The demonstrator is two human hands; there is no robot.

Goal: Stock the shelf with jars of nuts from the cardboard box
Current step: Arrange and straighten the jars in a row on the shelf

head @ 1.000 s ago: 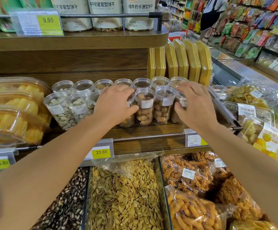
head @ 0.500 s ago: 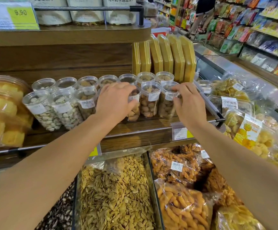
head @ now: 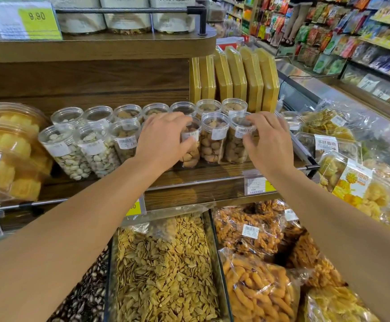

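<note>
Both hands on front-row jars on the wooden shelf (head: pixel 189 177). Left hand (head: pixel 163 140) wraps a nut jar (head: pixel 190 147), fingers curled over the lid, thumb on the label. Right hand (head: pixel 267 142) pinches the end jar (head: pixel 238 140) at its rim and label. One jar (head: pixel 212 138) stands between them, touching both. Yellow boxes (head: pixel 236 77) upright behind.

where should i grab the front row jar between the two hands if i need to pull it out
Grip the middle jar by its lidded top, coming from above and the front. It stands upright with jars close on both sides, so its walls are hemmed in; only the lid and the labelled front face are free.
</note>
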